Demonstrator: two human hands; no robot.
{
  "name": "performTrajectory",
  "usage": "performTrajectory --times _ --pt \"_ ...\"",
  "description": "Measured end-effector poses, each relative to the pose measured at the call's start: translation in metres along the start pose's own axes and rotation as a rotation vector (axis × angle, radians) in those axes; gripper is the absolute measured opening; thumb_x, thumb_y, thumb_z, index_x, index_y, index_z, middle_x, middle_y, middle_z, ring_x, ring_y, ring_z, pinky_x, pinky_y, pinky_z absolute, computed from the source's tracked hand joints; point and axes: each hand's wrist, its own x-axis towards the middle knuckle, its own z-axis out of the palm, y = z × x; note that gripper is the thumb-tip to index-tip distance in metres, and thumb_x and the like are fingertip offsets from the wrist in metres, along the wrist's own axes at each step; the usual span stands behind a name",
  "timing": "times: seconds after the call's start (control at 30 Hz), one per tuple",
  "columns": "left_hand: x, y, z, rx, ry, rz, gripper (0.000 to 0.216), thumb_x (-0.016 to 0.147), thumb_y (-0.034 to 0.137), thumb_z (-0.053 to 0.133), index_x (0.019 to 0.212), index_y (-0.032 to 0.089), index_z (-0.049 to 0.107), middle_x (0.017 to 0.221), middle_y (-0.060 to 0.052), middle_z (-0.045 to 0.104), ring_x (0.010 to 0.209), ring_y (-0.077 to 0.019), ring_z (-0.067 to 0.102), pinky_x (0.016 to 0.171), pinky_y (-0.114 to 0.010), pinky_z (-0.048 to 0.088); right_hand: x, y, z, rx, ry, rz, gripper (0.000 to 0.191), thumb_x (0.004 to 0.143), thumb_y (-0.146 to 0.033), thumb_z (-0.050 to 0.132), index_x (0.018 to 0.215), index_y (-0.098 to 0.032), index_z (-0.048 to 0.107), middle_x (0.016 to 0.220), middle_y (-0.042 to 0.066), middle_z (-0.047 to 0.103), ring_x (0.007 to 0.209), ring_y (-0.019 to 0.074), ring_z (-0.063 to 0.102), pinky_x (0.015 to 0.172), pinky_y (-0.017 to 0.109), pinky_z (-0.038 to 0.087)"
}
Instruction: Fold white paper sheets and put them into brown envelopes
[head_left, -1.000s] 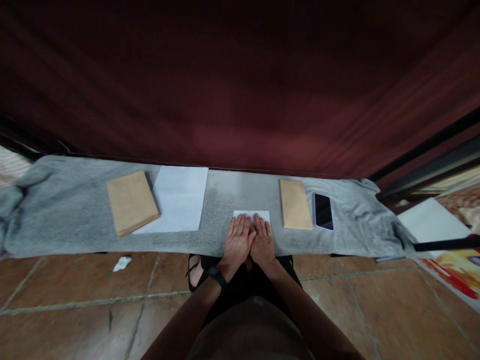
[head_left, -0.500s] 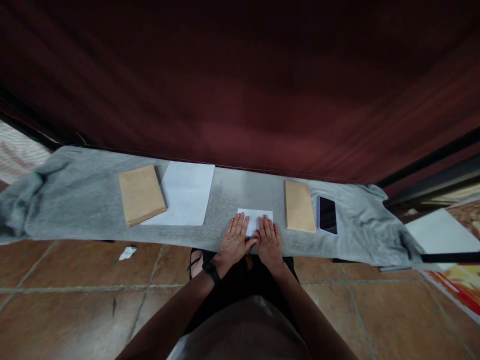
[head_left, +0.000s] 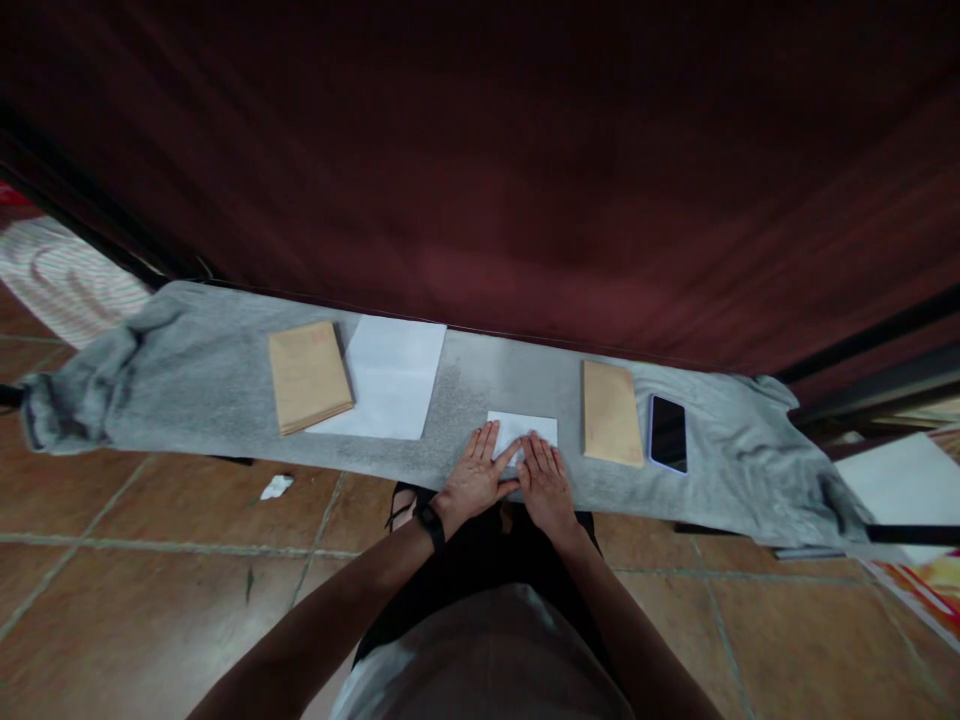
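A small folded white paper (head_left: 525,428) lies on the grey cloth (head_left: 210,400) that covers a low bench. Both my hands rest flat on its near part. My left hand (head_left: 476,478), with a dark band on the wrist, has its fingers stretched out over the paper's left corner. My right hand (head_left: 546,480) lies flat beside it, fingers out, on the paper's right part. The near edge of the paper is hidden under my hands.
A stack of brown envelopes (head_left: 309,375) and a white sheet (head_left: 390,375) lie to the left. One brown envelope (head_left: 611,412) and a dark phone (head_left: 667,433) lie to the right. A dark red curtain (head_left: 480,170) hangs behind. A white scrap (head_left: 276,487) lies on the tiled floor.
My hands have drawn slightly apart and slid toward the paper's near edge, showing more of the paper. The view has shifted, so everything sits further right.
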Motion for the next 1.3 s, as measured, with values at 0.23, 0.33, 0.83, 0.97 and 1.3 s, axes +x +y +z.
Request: performTrajectory --times 0.23,0.33,0.83,0.97,1.3 --pt "-0.004 -0.005 -0.001 0.032 -0.022 0.016 0.086 0.091 0.062 0.057 0.158 0.016 0.028 0.165 -0.021 0.022 0.152 -0.0356 0.022 0.122 -0.053 0.024 -0.010 0.018 0.003 -0.013 0.045 0.024 0.056 0.106 -0.034 0.035 0.158 -0.012 0.029 0.162 0.017 0.031 0.149 0.0287 0.031 0.119 0.051 0.028" --pt "-0.011 -0.011 -0.001 0.038 -0.014 0.022 0.087 0.093 0.064 0.051 0.157 0.010 0.028 0.162 -0.022 0.027 0.152 -0.0328 0.024 0.123 -0.051 0.024 -0.014 0.023 0.003 -0.021 0.060 0.041 0.058 0.106 -0.038 0.035 0.158 -0.011 0.029 0.161 0.017 0.034 0.148 0.0283 0.034 0.119 0.049 0.029" --pt "-0.010 -0.015 -0.006 0.048 0.058 -0.013 0.067 0.102 0.052 0.036 0.152 0.008 0.037 0.157 -0.018 0.042 0.149 -0.0286 0.033 0.123 -0.051 0.025 -0.014 0.024 -0.005 -0.033 0.079 0.098 0.054 0.107 -0.036 0.034 0.154 -0.009 0.038 0.155 0.016 0.044 0.145 0.0276 0.039 0.120 0.048 0.027" --pt "0.008 -0.009 -0.006 0.019 0.049 -0.042 0.059 0.105 0.041 0.029 0.154 0.009 0.033 0.160 -0.015 0.038 0.150 -0.0246 0.030 0.124 -0.046 0.025 0.005 0.016 -0.007 0.005 0.069 0.091 0.052 0.107 -0.032 0.032 0.153 -0.010 0.040 0.157 0.015 0.043 0.146 0.0263 0.038 0.121 0.048 0.027" --pt "0.018 -0.023 0.012 0.001 0.053 -0.093 0.060 0.103 0.039 0.031 0.155 0.009 0.033 0.159 -0.015 0.039 0.151 -0.0252 0.030 0.123 -0.047 0.028 0.029 0.016 0.008 -0.019 0.009 0.064 0.051 0.104 -0.031 0.040 0.153 -0.018 0.040 0.160 0.013 0.037 0.148 0.0260 0.035 0.119 0.048 0.028"
